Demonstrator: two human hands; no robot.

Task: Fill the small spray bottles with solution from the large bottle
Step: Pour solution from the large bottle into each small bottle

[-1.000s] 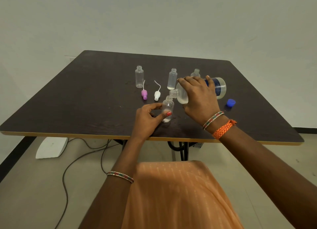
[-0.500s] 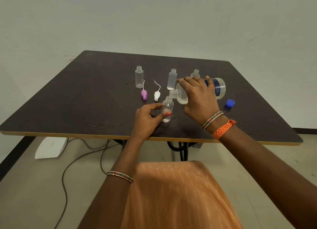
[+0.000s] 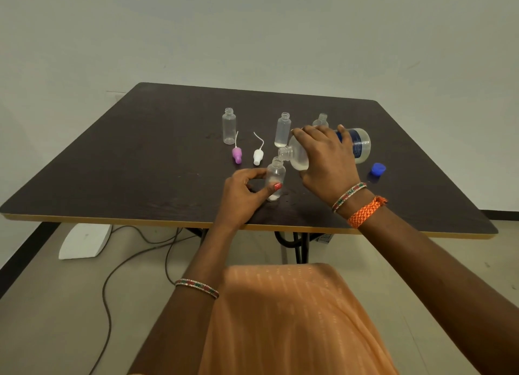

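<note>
Nearest us, our left hand [image 3: 243, 190] steadies the small spray bottle [image 3: 275, 178] that stands upright on the counter [image 3: 140, 161]. Its fingers [image 3: 254, 174] curl round the far side and the thumb presses the near side low down, a light pinch that leaves the open neck free and keeps the bottle from tipping while it is filled. A little pale liquid shows at its bottom, so we judge this fill has barely begun.

Just beyond and to the right of those fingers, our right hand [image 3: 327, 161] wraps over the large bottle [image 3: 337, 148], fingers curled across its top and gripping it firmly. We hold it tipped nearly on its side so its mouth hangs just above the small bottle's neck, the solution pooled toward the shoulder. Whether a stream is running we cannot tell; it is too fine to see.

Right of the pouring hand lies the blue cap [image 3: 377, 169], set aside so the large bottle can pour. Left of the steadying fingers lie the pink spray top [image 3: 236, 154] and the white spray top [image 3: 257, 155], tubes pointing away, taken off so the necks are open.

Farther back stand three more small bottles: an empty bottle [image 3: 229, 126] to the far left, a middle bottle [image 3: 283, 130] with some liquid at its bottom, and a third bottle [image 3: 321, 120] half hidden behind our right hand.
</note>
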